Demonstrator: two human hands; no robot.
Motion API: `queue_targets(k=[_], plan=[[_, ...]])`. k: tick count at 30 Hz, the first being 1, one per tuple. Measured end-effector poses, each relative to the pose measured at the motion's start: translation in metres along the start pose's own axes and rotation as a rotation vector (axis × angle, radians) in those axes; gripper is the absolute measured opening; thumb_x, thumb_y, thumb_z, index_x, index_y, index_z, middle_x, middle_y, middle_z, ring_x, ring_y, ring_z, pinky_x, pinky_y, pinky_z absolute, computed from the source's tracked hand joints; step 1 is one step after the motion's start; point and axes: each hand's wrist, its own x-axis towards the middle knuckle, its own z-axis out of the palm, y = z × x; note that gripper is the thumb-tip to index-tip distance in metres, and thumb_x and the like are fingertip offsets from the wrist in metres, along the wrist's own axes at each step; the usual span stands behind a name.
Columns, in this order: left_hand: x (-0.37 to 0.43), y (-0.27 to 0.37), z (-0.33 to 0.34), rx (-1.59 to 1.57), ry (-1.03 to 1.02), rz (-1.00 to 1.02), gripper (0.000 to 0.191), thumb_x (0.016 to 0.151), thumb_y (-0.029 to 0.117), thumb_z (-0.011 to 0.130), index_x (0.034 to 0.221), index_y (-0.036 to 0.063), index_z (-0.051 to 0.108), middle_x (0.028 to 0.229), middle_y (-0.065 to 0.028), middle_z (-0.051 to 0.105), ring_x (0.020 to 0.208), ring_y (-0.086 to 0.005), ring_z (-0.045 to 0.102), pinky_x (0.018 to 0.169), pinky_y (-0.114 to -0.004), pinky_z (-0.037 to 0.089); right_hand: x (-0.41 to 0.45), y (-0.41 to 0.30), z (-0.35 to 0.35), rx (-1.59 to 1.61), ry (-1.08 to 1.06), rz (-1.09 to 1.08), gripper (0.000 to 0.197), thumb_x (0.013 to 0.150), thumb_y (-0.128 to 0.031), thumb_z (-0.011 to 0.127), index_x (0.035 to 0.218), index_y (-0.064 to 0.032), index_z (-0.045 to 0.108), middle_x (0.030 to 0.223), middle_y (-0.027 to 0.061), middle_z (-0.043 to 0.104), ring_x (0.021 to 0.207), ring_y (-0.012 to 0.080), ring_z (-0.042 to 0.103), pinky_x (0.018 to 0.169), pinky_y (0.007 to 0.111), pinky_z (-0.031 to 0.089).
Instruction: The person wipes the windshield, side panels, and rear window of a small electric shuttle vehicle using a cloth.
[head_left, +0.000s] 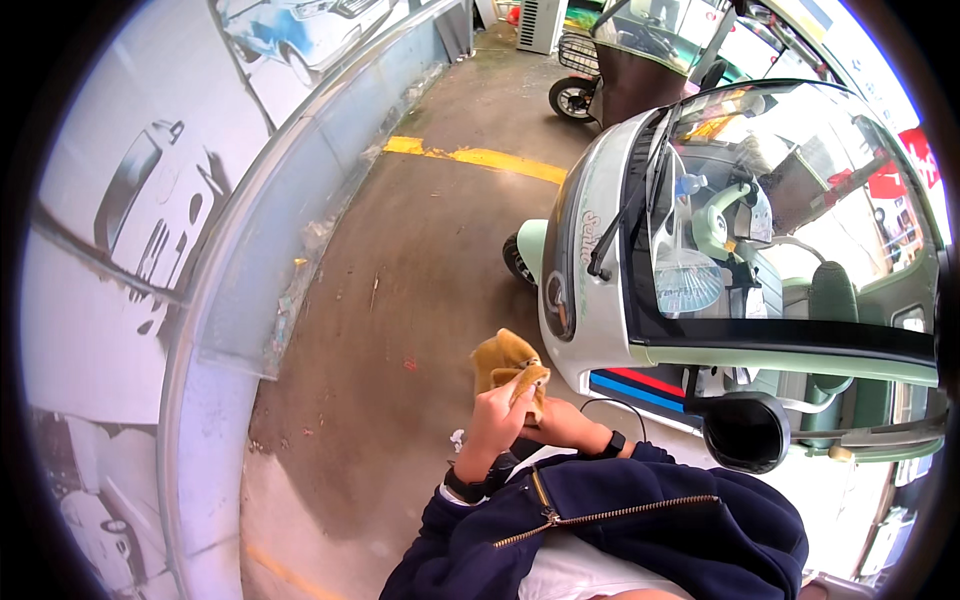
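Both hands are together in front of my body, holding a folded yellow-brown cloth (504, 351). My left hand (498, 421) pinches a fold of it between thumb and fingers. Beside it, my right hand (564, 424) is closed round the cloth's lower part, with some fingers hidden. A black band is on each wrist. To the right of the hands stands a pale green and white enclosed three-wheeler (600, 330), with its large windshield (757, 225) and a black wiper (616, 232). Its black side mirror (746, 433) sticks out near my right sleeve.
A low wall with a metal rail (176, 352) curves along the left, below panels with car pictures (142, 202). A yellow line (510, 161) crosses the brown floor. Another small vehicle with a front wheel (572, 99) stands farther off, near a pale vented box (540, 26).
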Motion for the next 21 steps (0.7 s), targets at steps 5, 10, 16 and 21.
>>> queue_targets(k=[5, 10, 16, 21], plan=[[0.084, -0.01, -0.011, -0.034, -0.198, 0.193, 0.033, 0.089, 0.015, 0.057, 0.118, -0.001, 0.061, 0.082, -0.0225, 0.066, 0.076, -0.0364, 0.066, 0.067, -0.037, 0.052, 0.061, 0.06, -0.011, -0.045, 0.101, 0.342, 0.032, 0.086, -0.04, 0.057, 0.095, -0.0096, 0.064, 0.071, 0.0153, 0.067, 0.064, 0.0402, 0.064, 0.061, 0.049, 0.052], [0.172, -0.008, -0.053, 0.146, -0.231, 0.087, 0.037, 0.09, 0.015, 0.059, 0.126, 0.0035, 0.058, 0.068, -0.0224, 0.057, 0.057, -0.0309, 0.061, 0.056, -0.037, 0.046, 0.13, 0.087, -0.055, -0.164, 0.137, 0.681, 0.025, 0.079, -0.027, 0.056, 0.077, -0.0057, 0.069, 0.073, 0.0182, 0.067, 0.067, 0.0377, 0.066, 0.064, 0.048, 0.053], [0.28, -0.054, -0.089, 0.174, -0.108, 0.004, 0.039, 0.094, 0.015, 0.054, 0.132, 0.0074, 0.053, 0.064, -0.0123, 0.064, 0.059, -0.0155, 0.066, 0.058, -0.029, 0.05, 0.166, 0.108, -0.108, -0.042, 0.318, 0.926, 0.029, 0.079, -0.031, 0.051, 0.077, -0.0075, 0.069, 0.071, 0.0178, 0.065, 0.07, 0.0389, 0.064, 0.068, 0.048, 0.052], [0.38, -0.091, -0.081, 0.295, -0.265, 0.07, 0.037, 0.096, 0.019, 0.053, 0.132, 0.0098, 0.055, 0.062, -0.008, 0.064, 0.053, -0.0125, 0.063, 0.054, -0.026, 0.048, 0.185, 0.112, -0.145, 0.153, 0.693, 1.057, 0.027, 0.078, -0.028, 0.054, 0.074, -0.004, 0.065, 0.07, 0.02, 0.063, 0.07, 0.0392, 0.062, 0.067, 0.047, 0.05]])
